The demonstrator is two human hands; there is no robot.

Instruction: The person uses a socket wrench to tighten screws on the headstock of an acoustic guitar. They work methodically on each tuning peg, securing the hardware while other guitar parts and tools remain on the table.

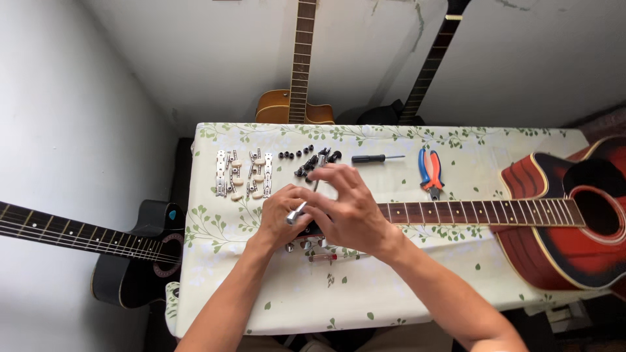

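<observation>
A red and black acoustic guitar (574,215) lies across the table, its neck (482,212) pointing left toward my hands. Both hands cover the headstock, which is mostly hidden. My left hand (282,215) grips a small silver tool (297,212) at the headstock's left end. My right hand (345,205) rests over the headstock with fingers spread and bent, fingertips near the tool's tip. Silver tuner pegs (306,245) stick out below my hands.
On the leaf-print tablecloth (261,300) lie white-knobbed tuner strips (242,173), small black parts (306,160), a black screwdriver (375,158) and blue and orange pliers (430,171). A black guitar (130,254) sits at left; two more guitars (297,104) lean on the far wall.
</observation>
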